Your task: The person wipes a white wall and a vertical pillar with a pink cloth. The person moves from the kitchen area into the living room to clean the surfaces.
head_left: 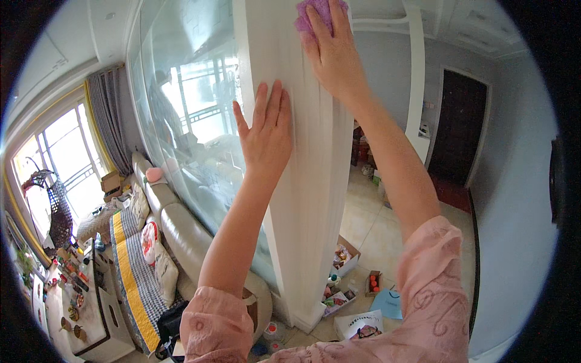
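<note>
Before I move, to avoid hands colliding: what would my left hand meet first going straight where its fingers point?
Seemingly nothing: ahead of the left hand, the white pillar looks free to the picture's top edge. The purple cloth under the right hand lies just right of that line; depth is unclear.

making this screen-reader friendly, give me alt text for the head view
A person's right hand holds a purple cloth against a white pillar; the left hand rests lower on it. A pale sofa shows at left, open boxes on the floor at right.
</note>
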Demonstrator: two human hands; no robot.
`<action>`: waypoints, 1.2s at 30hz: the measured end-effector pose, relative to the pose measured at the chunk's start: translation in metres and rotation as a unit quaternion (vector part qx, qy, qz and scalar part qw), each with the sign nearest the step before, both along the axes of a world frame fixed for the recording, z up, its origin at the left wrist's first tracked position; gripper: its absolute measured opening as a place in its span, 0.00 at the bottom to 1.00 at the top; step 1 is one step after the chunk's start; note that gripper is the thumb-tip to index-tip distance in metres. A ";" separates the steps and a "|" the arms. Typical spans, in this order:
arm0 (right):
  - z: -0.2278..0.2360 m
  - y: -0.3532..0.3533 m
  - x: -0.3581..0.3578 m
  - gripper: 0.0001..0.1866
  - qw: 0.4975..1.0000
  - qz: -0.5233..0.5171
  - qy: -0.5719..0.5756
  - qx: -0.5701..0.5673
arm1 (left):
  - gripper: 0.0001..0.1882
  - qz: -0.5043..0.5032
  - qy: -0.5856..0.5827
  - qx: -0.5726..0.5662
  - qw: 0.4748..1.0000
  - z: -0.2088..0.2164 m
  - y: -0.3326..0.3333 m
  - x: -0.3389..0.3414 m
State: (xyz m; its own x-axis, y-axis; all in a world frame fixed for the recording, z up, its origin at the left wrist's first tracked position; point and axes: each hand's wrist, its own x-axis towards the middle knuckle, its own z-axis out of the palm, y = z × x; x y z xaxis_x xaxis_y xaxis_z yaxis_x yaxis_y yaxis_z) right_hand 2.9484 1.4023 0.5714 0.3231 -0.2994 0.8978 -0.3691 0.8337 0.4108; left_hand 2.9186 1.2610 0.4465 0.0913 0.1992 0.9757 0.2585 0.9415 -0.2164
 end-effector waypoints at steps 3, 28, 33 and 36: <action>-0.021 -0.006 0.006 0.29 1.000 0.003 -0.025 -0.002 | 0.18 -0.006 0.005 0.005 1.000 0.000 -0.003 0.004; -0.066 0.002 -0.016 0.32 0.988 0.115 -0.087 -0.045 | 0.24 0.046 -0.047 -0.017 0.998 0.001 -0.009 0.007; -0.132 -0.005 -0.007 0.33 0.973 0.146 -0.176 -0.027 | 0.25 0.044 -0.035 -0.019 0.998 0.000 -0.022 0.004; -0.186 0.007 0.006 0.34 0.961 0.121 -0.248 0.002 | 0.25 0.056 -0.041 -0.015 0.997 0.001 -0.016 0.006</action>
